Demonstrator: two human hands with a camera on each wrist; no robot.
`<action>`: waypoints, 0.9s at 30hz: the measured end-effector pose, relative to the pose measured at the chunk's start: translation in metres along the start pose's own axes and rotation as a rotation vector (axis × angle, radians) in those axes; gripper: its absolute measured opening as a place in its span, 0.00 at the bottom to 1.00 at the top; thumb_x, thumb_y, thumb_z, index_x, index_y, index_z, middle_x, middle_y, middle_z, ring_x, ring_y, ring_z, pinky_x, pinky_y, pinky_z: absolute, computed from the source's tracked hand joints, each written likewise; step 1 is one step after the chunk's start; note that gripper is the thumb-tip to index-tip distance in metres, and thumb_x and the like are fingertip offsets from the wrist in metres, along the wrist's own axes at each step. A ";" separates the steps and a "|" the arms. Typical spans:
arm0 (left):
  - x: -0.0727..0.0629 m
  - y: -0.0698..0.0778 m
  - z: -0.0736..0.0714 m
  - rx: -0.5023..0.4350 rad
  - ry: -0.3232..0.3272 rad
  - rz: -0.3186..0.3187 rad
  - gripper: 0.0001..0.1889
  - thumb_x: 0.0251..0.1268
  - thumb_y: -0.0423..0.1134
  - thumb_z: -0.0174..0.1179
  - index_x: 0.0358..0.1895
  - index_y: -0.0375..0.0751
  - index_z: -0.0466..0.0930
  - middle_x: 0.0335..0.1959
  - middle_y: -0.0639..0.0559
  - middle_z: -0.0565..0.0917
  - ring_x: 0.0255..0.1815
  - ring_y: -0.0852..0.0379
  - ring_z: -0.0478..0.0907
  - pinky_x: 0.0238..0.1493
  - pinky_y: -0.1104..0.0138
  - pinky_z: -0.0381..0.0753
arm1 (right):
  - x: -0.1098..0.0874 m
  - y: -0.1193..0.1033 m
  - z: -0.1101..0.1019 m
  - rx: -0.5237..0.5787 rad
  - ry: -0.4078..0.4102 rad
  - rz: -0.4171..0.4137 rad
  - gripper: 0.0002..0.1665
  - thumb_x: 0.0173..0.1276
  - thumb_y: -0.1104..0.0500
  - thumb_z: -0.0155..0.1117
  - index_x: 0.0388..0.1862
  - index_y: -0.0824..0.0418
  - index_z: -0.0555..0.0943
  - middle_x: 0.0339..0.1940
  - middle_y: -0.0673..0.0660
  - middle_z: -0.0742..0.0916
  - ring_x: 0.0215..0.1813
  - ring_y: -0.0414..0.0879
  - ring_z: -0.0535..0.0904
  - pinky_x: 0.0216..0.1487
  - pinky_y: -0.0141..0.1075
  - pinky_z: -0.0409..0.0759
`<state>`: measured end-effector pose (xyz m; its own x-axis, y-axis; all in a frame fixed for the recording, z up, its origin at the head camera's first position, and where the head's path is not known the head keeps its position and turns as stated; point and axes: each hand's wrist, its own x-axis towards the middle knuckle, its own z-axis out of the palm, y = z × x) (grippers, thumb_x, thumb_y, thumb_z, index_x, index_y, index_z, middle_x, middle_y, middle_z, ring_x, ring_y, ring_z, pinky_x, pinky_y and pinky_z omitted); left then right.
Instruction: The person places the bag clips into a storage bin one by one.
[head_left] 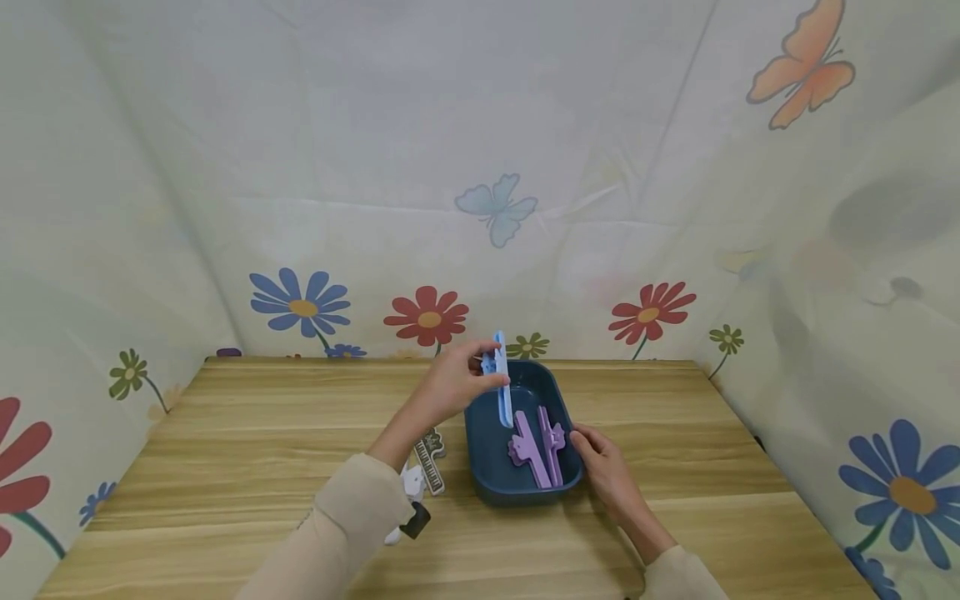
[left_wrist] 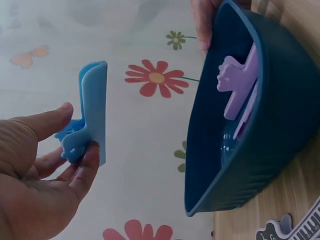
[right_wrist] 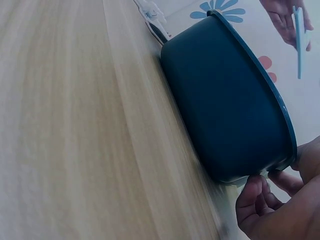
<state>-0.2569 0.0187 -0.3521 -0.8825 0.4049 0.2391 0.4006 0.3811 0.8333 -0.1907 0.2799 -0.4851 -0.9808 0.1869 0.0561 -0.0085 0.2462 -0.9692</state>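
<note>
My left hand (head_left: 452,382) pinches a light blue sealing clip (left_wrist: 95,107) between thumb and fingers, above the far left part of a dark blue basin (head_left: 517,498). In the head view the clip stands nearly upright, its long bar overlapping the basin's inside. Two purple sealing clips (head_left: 532,454) lie side by side in the basin, toward its near right. My right hand (head_left: 609,473) holds the basin's right side, thumb at the rim and fingers curled against the outer wall (right_wrist: 225,105).
Left of the basin lies a clip with a piano-key pattern (head_left: 430,468). White clips (head_left: 412,483) and a black piece (head_left: 416,521) are beside it, partly behind my left sleeve (head_left: 360,508). A flower-printed cloth (head_left: 360,242) stands behind the wooden table (head_left: 247,467).
</note>
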 end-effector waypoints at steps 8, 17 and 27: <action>-0.003 -0.016 0.007 0.049 -0.015 -0.039 0.29 0.66 0.39 0.72 0.69 0.36 0.77 0.52 0.43 0.84 0.47 0.48 0.80 0.47 0.61 0.87 | -0.001 0.000 0.000 0.002 -0.006 0.007 0.24 0.83 0.57 0.55 0.68 0.74 0.76 0.66 0.69 0.80 0.65 0.56 0.75 0.63 0.39 0.76; -0.006 -0.034 0.018 0.103 -0.040 -0.077 0.29 0.65 0.39 0.73 0.68 0.35 0.78 0.52 0.42 0.84 0.45 0.49 0.79 0.46 0.62 0.87 | 0.000 0.001 -0.001 -0.007 -0.005 0.014 0.25 0.83 0.56 0.55 0.68 0.74 0.75 0.67 0.70 0.80 0.67 0.57 0.74 0.59 0.29 0.75; -0.011 -0.044 0.024 0.167 -0.048 -0.117 0.29 0.64 0.41 0.74 0.67 0.36 0.79 0.53 0.41 0.83 0.45 0.49 0.78 0.48 0.59 0.86 | -0.002 -0.002 0.000 -0.009 -0.011 0.007 0.25 0.84 0.55 0.54 0.68 0.72 0.76 0.66 0.69 0.80 0.65 0.57 0.75 0.66 0.41 0.75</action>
<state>-0.2594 0.0175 -0.4034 -0.9143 0.3872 0.1185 0.3350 0.5590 0.7585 -0.1888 0.2791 -0.4836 -0.9828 0.1787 0.0466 0.0002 0.2534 -0.9674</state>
